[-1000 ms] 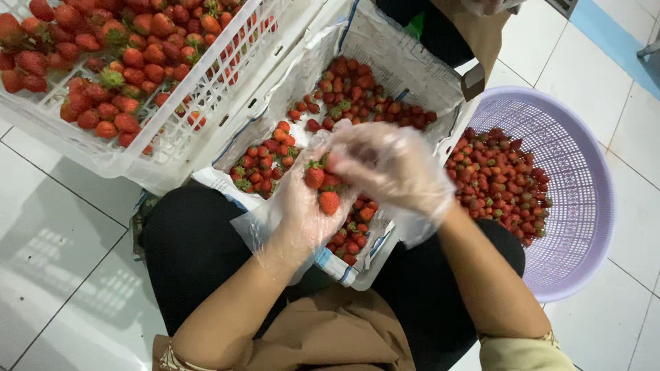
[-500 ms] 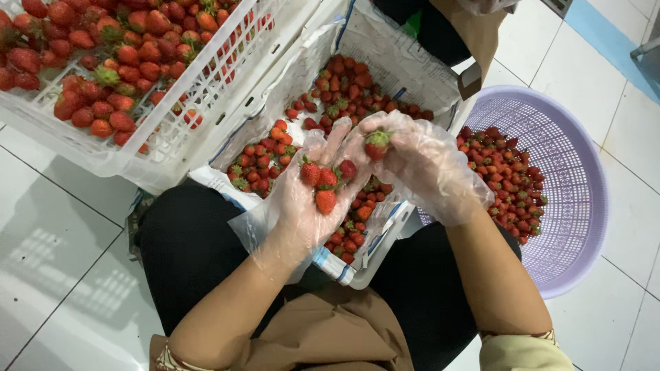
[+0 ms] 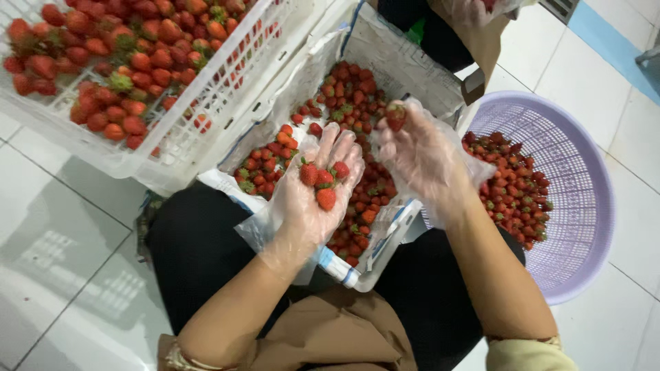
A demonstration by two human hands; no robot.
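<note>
Two gloved hands over a lined box of strawberries (image 3: 344,103), held a little apart. Left hand (image 3: 313,189) palm up and open, thin clear plastic glove loose at the wrist, a few strawberries (image 3: 322,182) cupped in the palm (four, as far as can be told). Right hand (image 3: 423,154) raised just beside it, also gloved, fingertips pinched shut on a single strawberry (image 3: 396,115) with its green cap showing. Both hands above the box (image 3: 412,65), which rests on the lap, lined with printed paper and clear plastic and filled with red berries along its length.

Up and to the left, touching the box's edge, a white slatted plastic crate (image 3: 206,110) heaped with more strawberries, many with leafy caps. To the right, on the white tiled floor (image 3: 62,240), a round lilac plastic basket (image 3: 584,178) with a perforated wall, partly filled with berries along its near side. At the top edge, another person's gloved hand (image 3: 474,10), only partly in view. Dark trousers and a tan garment below the forearms; a pale yellow sleeve at the right elbow.
</note>
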